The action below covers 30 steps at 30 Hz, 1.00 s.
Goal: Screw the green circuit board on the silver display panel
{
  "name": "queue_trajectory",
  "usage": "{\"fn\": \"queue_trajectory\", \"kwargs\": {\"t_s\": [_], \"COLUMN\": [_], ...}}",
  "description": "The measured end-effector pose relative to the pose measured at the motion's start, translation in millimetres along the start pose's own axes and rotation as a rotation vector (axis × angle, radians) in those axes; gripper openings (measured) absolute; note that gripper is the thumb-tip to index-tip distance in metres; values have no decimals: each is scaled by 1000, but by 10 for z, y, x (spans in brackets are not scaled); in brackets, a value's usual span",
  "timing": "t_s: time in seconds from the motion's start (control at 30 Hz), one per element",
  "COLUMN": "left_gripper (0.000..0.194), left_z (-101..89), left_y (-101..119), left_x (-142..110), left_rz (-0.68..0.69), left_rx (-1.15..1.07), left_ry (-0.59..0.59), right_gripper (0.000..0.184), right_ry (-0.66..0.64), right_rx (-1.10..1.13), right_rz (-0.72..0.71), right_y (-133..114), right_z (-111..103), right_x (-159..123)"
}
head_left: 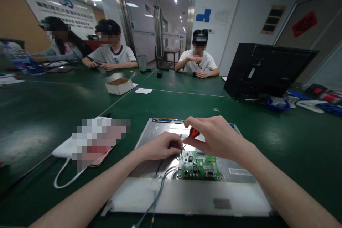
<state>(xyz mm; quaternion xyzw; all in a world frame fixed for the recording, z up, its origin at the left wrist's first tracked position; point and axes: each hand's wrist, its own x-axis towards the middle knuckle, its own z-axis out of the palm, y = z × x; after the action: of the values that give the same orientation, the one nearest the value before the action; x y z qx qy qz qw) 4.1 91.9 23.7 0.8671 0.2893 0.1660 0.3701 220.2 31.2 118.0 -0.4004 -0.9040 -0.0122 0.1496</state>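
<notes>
A metal-backed display panel (pixel 240 194) lies flat on the table before me, with a green circuit board (pixel 199 165) on its middle. My right hand (pixel 217 137) grips a red and black screwdriver (pixel 194 133), which slants down to the left. Its tip meets the board's upper left corner. Close to that tip, my left hand (pixel 164 146) has thumb and fingers pinched together; whatever is between them is too small or hidden to name. Grey cables (pixel 160 194) run from the board's left side over the panel's front edge.
On the left lie a white power bank (pixel 64 148) with a strap and a pinkish phone-like item. Farther off are a small open box (pixel 120 87), paper pieces, a water bottle (pixel 22 58) and a black monitor (pixel 269 69). Three people sit across the green table (pixel 88 98).
</notes>
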Motion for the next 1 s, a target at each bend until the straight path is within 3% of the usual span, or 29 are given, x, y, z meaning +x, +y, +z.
{"fn": "queue_trajectory", "kwargs": {"t_s": [0.13, 0.3, 0.43, 0.73, 1.0], "left_gripper": [6, 4, 3, 6, 6], "left_z": [14, 33, 29, 35, 24], "left_y": [-3, 17, 35, 8, 30], "left_x": [0, -5, -13, -7, -17], "left_rz": [10, 29, 32, 37, 26], "left_rx": [-4, 8, 55, 51, 59], "left_ry": [-2, -1, 19, 4, -12], "right_gripper": [15, 28, 19, 25, 18], "right_ry": [20, 27, 8, 43, -15], "right_rx": [-23, 14, 2, 5, -38], "right_rz": [3, -14, 7, 10, 66], "right_y": [1, -32, -13, -20, -18], "right_z": [14, 7, 6, 13, 0], "right_x": [11, -3, 4, 10, 23]}}
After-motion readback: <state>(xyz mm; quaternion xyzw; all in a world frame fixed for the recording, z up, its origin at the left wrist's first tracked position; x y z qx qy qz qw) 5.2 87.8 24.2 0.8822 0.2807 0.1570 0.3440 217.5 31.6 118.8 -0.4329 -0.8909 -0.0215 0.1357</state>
